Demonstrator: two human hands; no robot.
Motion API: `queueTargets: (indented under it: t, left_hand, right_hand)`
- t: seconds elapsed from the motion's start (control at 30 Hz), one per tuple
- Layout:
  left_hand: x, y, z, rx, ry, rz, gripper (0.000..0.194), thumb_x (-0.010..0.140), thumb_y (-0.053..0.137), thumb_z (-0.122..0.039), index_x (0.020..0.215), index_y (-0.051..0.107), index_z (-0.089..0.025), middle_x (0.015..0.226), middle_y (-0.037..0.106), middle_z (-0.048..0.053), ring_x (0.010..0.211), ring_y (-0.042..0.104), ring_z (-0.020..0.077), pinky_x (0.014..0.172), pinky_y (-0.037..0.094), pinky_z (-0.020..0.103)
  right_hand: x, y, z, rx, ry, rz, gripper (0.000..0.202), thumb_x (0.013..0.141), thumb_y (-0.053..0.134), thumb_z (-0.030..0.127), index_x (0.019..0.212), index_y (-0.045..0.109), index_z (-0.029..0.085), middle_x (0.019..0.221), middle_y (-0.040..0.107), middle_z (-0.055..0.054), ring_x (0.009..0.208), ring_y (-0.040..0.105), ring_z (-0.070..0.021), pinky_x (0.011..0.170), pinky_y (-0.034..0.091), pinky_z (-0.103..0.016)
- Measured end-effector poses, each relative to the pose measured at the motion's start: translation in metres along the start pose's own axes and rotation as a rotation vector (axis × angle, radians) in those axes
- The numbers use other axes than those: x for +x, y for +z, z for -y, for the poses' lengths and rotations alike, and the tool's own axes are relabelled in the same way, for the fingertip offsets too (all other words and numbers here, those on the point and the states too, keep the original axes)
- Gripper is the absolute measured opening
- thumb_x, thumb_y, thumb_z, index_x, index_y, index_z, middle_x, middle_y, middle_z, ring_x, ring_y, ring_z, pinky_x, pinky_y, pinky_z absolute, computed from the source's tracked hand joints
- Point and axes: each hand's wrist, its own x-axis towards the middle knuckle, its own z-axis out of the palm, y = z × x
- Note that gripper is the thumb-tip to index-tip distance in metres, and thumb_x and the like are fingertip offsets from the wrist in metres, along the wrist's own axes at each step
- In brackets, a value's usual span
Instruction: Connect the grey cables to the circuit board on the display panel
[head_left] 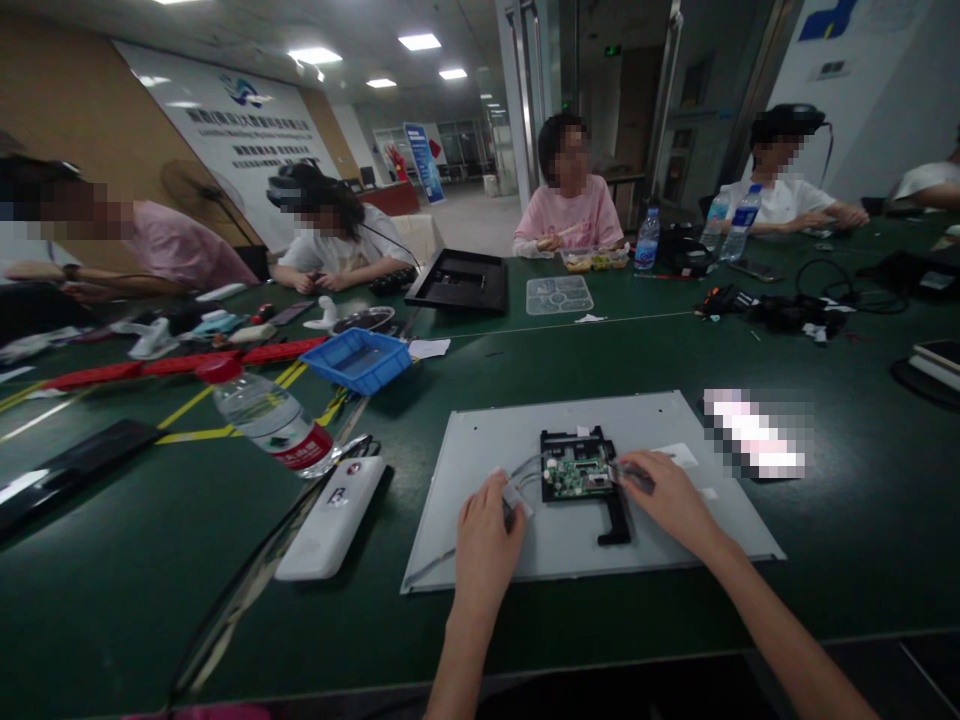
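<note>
A flat grey-white panel [480, 440] lies on the table in front of me. On it sits a black plastic frame [616, 525] carrying a green circuit board [574, 478]. Thin grey cables [529, 468] run from the board's left side towards my left hand [487, 525], whose fingers are closed on them beside a small whitish piece. A strip of cable also comes out below that hand towards the panel's near left corner. At the board's right edge, my right hand [671, 495] has its fingertips pressed together; what lies between them is too small to make out.
Left of the panel lie a white power bank [334, 520] and a tilted water bottle [274, 420]. Beyond are a blue tray [358, 362] and a black monitor housing [461, 282]. A phone [754, 435] lies right of the panel. Several people sit around the table.
</note>
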Motion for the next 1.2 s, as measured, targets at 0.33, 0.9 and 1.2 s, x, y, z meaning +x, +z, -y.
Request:
queueTargets:
  t: [0.33, 0.9, 1.2]
  left_hand:
    - [-0.001, 0.003, 0.002, -0.034, -0.022, -0.035, 0.043, 0.083, 0.049, -0.022, 0.124, 0.04, -0.015, 0.121, 0.053, 0.013, 0.113, 0.049, 0.0277, 0.095, 0.04, 0.045]
    - [-0.001, 0.003, -0.002, -0.109, 0.051, -0.215, 0.046, 0.084, 0.049, -0.022, 0.128, 0.037, -0.017, 0.133, 0.039, 0.015, 0.128, 0.033, 0.029, 0.102, 0.033, 0.05]
    - [0.0, -0.005, -0.01, -0.118, 0.042, -0.211, 0.046, 0.085, 0.048, -0.021, 0.129, 0.033, -0.019, 0.137, 0.033, 0.014, 0.132, 0.026, 0.0288, 0.105, 0.029, 0.051]
  right_hand:
    - [0.001, 0.001, -0.002, 0.044, 0.007, 0.05, 0.027, 0.079, 0.053, 0.02, 0.105, 0.058, 0.022, 0.101, 0.061, -0.004, 0.095, 0.054, -0.0202, 0.083, 0.042, -0.035]
    - [0.001, -0.004, -0.019, 0.114, 0.216, -0.123, 0.027, 0.077, 0.051, 0.03, 0.1, 0.061, 0.019, 0.078, 0.063, -0.003, 0.068, 0.057, -0.0175, 0.064, 0.046, -0.03]
    - [-0.002, -0.004, -0.031, -0.032, 0.177, -0.185, 0.032, 0.077, 0.052, 0.03, 0.107, 0.059, 0.02, 0.101, 0.053, -0.008, 0.072, 0.058, -0.0176, 0.071, 0.048, -0.033]
